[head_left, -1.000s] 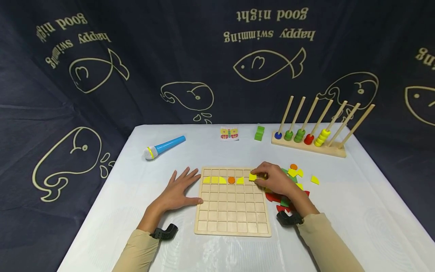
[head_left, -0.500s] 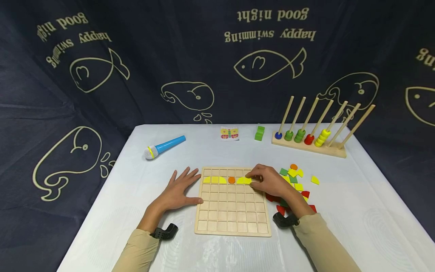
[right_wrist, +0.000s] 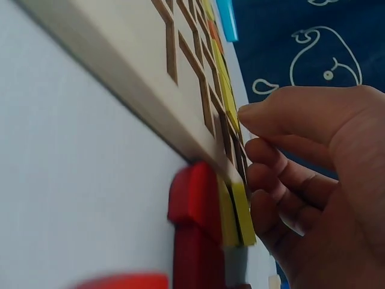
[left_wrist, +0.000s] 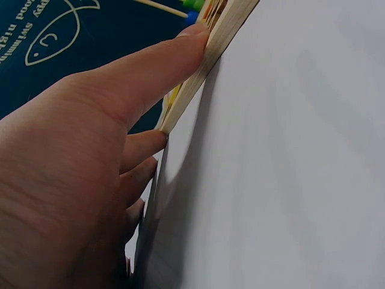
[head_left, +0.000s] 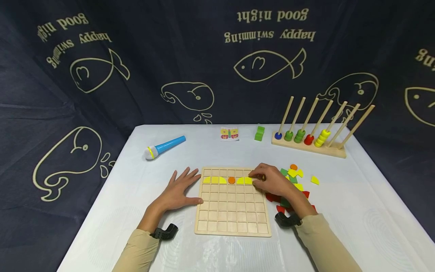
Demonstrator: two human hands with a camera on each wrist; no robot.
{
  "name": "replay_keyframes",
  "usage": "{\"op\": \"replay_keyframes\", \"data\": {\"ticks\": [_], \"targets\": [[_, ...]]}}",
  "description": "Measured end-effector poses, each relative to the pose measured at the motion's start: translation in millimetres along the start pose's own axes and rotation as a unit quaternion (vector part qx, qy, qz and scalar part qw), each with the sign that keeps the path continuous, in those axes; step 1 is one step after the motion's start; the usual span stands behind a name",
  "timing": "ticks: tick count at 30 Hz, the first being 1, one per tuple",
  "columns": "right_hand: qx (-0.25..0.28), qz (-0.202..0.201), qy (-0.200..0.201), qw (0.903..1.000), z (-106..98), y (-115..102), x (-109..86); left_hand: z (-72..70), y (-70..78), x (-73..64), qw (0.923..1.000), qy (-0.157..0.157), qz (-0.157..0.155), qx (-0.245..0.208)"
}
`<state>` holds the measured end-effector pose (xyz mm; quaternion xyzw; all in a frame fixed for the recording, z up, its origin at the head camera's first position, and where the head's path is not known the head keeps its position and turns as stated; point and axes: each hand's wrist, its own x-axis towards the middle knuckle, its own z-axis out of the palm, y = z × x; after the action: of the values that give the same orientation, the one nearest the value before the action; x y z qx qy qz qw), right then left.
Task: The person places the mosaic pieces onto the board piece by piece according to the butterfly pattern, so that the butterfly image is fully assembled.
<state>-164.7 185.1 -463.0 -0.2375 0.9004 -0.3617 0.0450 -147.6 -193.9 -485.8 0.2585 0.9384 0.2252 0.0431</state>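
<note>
- Yellow square (head_left: 248, 180), gripped a second earlier, lay on the board (head_left: 232, 216), apparently extending one row.
- Right hand (head_left: 270, 180) curved loosely beside it, pinching nothing visible.
- Left hand (head_left: 177, 192) was spread against the board's edge.

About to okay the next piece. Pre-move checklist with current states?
1. Left hand against the board: ok, thumb at its edge.
2. Orange disc within its cell: ok.
3. Right hand clear of the nearest yellow square: cannot tell; very close, contact unclear.
4. Rightmost cell, second row from the back, visible to head camera: not ok, right hand covers it.
5. Butterfly card uncovered: ok.
</note>
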Motion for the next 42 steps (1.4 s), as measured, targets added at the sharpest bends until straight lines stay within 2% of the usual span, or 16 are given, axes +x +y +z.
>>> {"op": "replay_keyframes", "data": {"ticks": [6, 14, 22, 34, 38, 42], "targets": [[0.020, 0.008, -0.014, 0.9997, -12.0, 2.8, -9.0, 1.0, -1.3, -0.2, 1.0000, 0.006, 0.004, -0.001], [0.009, 0.023, -0.049, 0.9985, -24.6, 9.8, -24.1, 1.6, -1.0, 0.4, 1.0000, 0.005, 0.005, -0.003], [-0.003, 0.055, -0.016, 0.9984, -23.9, 19.7, -29.3, 1.9, -2.8, 0.5, 1.0000, 0.006, 0.004, 0.004], [-0.009, 0.020, -0.074, 0.9970, -31.9, 21.1, -42.2, 1.4, -0.3, 0.3, 1.0000, 0.007, 0.005, -0.001], [-0.031, 0.022, -0.062, 0.9973, -32.4, 22.2, -44.9, 0.4, 0.3, 0.2, 1.0000, 0.005, 0.006, 0.000], [-0.058, 0.057, -0.023, 0.9964, -29.7, 23.5, -45.3, -0.1, -1.2, -0.1, 1.0000, 0.005, 0.008, 0.001]]}}
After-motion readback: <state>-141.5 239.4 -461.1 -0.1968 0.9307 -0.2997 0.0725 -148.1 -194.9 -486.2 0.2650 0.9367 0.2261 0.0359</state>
